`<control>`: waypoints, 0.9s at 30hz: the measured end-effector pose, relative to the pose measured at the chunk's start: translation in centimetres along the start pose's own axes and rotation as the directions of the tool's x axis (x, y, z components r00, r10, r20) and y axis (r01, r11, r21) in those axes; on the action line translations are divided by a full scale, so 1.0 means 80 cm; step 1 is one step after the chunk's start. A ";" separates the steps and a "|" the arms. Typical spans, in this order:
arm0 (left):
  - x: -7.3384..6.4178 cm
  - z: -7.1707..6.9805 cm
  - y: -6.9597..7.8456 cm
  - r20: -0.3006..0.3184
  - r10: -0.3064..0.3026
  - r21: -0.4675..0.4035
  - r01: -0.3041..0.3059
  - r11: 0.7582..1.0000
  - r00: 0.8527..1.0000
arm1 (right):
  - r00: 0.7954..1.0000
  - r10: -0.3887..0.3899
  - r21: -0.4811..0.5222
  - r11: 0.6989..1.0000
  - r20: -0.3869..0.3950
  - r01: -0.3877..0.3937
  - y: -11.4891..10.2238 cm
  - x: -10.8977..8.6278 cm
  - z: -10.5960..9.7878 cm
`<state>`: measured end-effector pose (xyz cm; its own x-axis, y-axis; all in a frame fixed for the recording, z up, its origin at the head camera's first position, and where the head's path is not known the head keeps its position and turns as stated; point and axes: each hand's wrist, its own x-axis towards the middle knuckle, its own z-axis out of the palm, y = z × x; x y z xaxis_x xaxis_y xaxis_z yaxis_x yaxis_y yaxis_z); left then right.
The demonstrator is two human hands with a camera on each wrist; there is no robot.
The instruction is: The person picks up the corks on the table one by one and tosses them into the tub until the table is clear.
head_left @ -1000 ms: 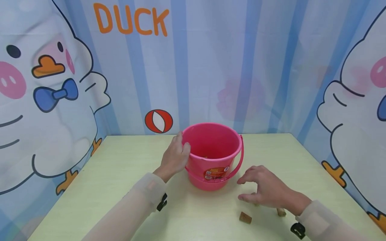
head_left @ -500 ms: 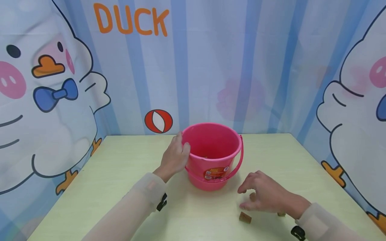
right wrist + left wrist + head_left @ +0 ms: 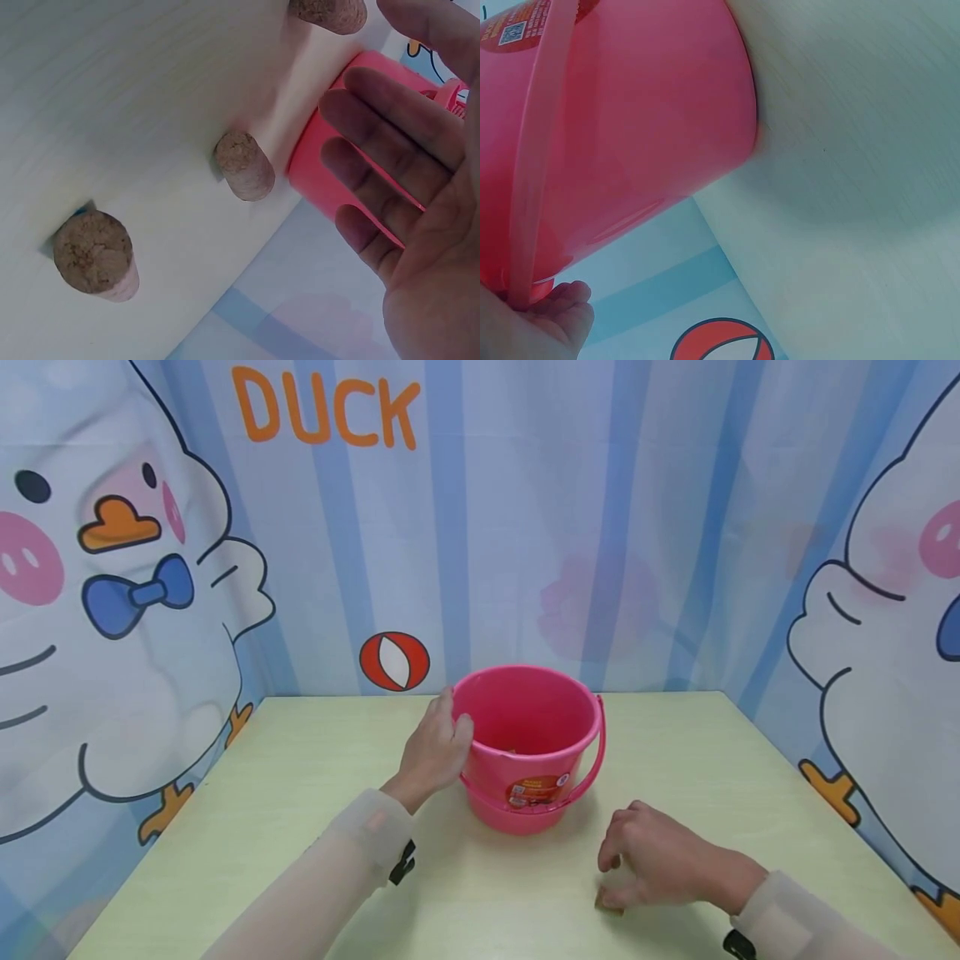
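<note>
A pink bucket [image 3: 495,785] stands upright on the table. My left hand [image 3: 435,747] holds its rim at the left side, and in the left wrist view the fingertips [image 3: 574,292] show beside that rim. My right hand [image 3: 660,864] is low over the table, to the right of the bucket. Its thumb partly covers a cork [image 3: 606,906] in the head view. The right wrist view shows the fingers loosely bent, with that cork [image 3: 334,13] just off the thumb tip. A second cork [image 3: 247,169] and a third cork [image 3: 97,255] lie on the table near the hand.
Inside the bucket a small tan bit [image 3: 512,752] shows; the rest of its bottom is hidden. The bucket's handle [image 3: 600,760] hangs down on the right. Behind the pale table [image 3: 300,793] hangs a striped curtain [image 3: 510,527] with duck prints.
My right hand has come down and slightly towards me, over the front cork, with its fingers more bent. The other corks are now hidden behind it. My left hand and the bucket stay put.
</note>
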<state>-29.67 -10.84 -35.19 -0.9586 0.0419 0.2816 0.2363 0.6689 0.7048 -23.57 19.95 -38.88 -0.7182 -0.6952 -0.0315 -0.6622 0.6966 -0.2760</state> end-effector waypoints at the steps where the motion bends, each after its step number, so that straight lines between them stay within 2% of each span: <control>1: 0.000 0.000 0.000 0.000 0.000 -0.001 0.000 1.000 1.000 | 1.000 0.005 0.002 1.000 0.007 -0.005 -0.001 0.000 0.000; 6: 0.000 0.000 -0.001 0.001 -0.001 -0.011 0.001 1.000 1.000 | 0.999 0.019 0.000 1.000 0.031 -0.019 -0.002 0.000 0.002; 15: -0.001 0.000 0.001 0.007 -0.007 -0.017 0.007 1.000 1.000 | 0.998 -0.042 -0.029 0.999 0.044 0.044 -0.002 0.001 0.009; 27: 0.000 0.001 -0.001 -0.003 -0.002 -0.009 0.002 1.000 1.000 | 0.997 -0.061 -0.028 0.998 0.042 0.062 -0.003 0.001 0.015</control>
<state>-29.69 -10.85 -35.32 -0.9585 0.0382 0.2827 0.2360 0.6627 0.7108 -23.21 19.51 -39.97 -0.6668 -0.7432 -0.0551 -0.7115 0.6568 -0.2499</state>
